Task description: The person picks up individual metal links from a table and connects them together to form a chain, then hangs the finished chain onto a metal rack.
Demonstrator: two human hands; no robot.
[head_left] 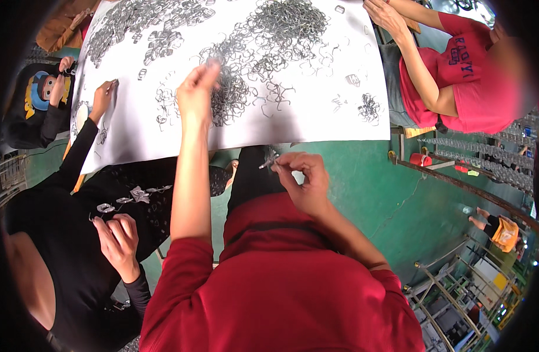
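Note:
Over the white-topped table [316, 120], my left hand [198, 88] is above a heap of small bent wire hooks [231, 97]. Motion smears its fingertips, so whether they hold anything does not show. Nearer my body, just off the table's front edge and above my lap, my right hand [307, 179] is closed in a pinch. Between its thumb and forefinger is a small shiny metal piece [269, 162]; its exact shape is too small to make out.
More hooks lie in a dense pile [290, 23] farther back, with flat metal pieces [164, 44] to their left. A person in black [41, 205] sits close on my left, dangling a chain of metal pieces [137, 195]. Another person in red [451, 70] works at the right.

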